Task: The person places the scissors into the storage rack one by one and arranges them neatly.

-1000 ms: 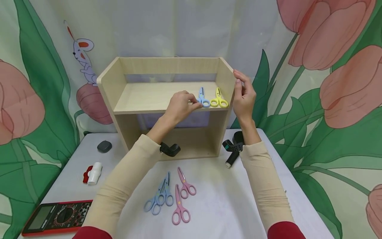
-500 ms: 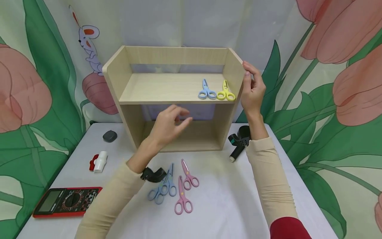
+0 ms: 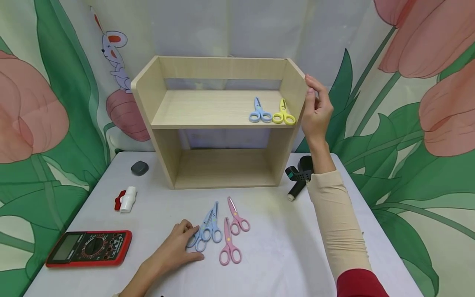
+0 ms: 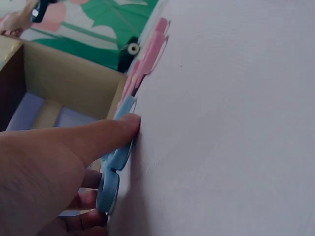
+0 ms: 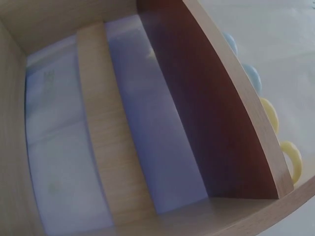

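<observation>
My left hand (image 3: 174, 249) is low over the white table, fingers and thumb spread about the handles of the left one of two overlapping blue scissors (image 3: 202, 235). In the left wrist view the thumb of my left hand (image 4: 54, 157) lies across the blue handles (image 4: 118, 160); whether it touches them I cannot tell. Two pink scissors (image 3: 230, 249) lie just right of the blue pair. My right hand (image 3: 317, 109) holds the right side panel of the wooden shelf (image 3: 208, 126). Blue scissors (image 3: 259, 111) and yellow scissors (image 3: 283, 113) lie side by side on its upper board, handles forward.
A red-and-black multimeter (image 3: 90, 247) lies at the table's left. Behind it are a white pipe valve with a red handle (image 3: 128, 199) and a dark rounded object (image 3: 139, 168). A black cylindrical object (image 3: 297, 190) sits by the shelf's right side. A printed curtain hangs behind.
My left hand has left the blue scissors on the upper board and come down to the blue scissors on the table. My right hand has stayed on the shelf's side panel.
</observation>
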Motion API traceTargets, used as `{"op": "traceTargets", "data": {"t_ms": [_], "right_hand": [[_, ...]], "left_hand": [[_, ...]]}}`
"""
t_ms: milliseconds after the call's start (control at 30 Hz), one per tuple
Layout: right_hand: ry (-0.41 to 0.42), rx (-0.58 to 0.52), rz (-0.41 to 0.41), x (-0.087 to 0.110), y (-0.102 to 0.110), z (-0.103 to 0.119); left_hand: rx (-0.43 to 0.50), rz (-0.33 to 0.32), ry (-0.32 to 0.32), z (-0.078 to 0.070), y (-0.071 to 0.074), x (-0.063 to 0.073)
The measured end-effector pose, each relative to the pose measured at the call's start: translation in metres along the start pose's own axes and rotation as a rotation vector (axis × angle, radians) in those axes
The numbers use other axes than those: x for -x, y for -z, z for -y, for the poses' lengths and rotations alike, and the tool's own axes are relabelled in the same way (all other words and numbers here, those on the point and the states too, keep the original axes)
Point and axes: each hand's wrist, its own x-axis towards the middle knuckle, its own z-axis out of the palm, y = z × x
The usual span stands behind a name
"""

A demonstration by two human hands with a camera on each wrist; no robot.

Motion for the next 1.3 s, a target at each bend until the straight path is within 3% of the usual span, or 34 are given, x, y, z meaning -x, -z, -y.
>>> {"op": "traceTargets", "data": {"t_ms": [100, 367, 433, 533, 667, 800, 900, 967, 1133, 1300], "right_hand": [[-0.013, 0.001, -0.005, -0.001, 0.002, 0.004], [-0.053, 0.041, 0.012, 0.001, 0.002, 0.007], [-0.049, 0.038, 0.014, 0.001, 0.002, 0.004], [-0.042, 0.027, 0.012, 0.001, 0.003, 0.002], [-0.033, 0.013, 0.009, 0.001, 0.004, 0.001], [-0.033, 0.012, 0.014, 0.0, 0.004, 0.0], [-0.034, 0.014, 0.012, 0.001, 0.004, -0.001], [-0.034, 0.016, 0.009, 0.001, 0.004, -0.002], [-0.025, 0.022, 0.012, 0.001, 0.004, -0.003], [-0.021, 0.02, 0.014, 0.001, 0.004, -0.003]], "left_hand": [[-0.017, -0.059, 0.028, -0.001, -0.014, 0.003], [0.022, -0.15, 0.086, -0.001, -0.006, 0.009], [0.047, -0.182, 0.095, -0.003, 0.006, 0.01], [0.089, -0.25, 0.074, -0.012, 0.038, 0.009], [0.139, -0.371, -0.047, -0.033, 0.091, -0.001], [0.13, -0.503, -0.193, -0.061, 0.147, -0.027], [0.116, -0.556, -0.22, -0.085, 0.181, -0.057], [0.112, -0.552, -0.201, -0.1, 0.195, -0.08], [0.084, -0.464, -0.16, -0.131, 0.205, -0.14], [0.004, -0.43, -0.126, -0.148, 0.203, -0.179]]}}
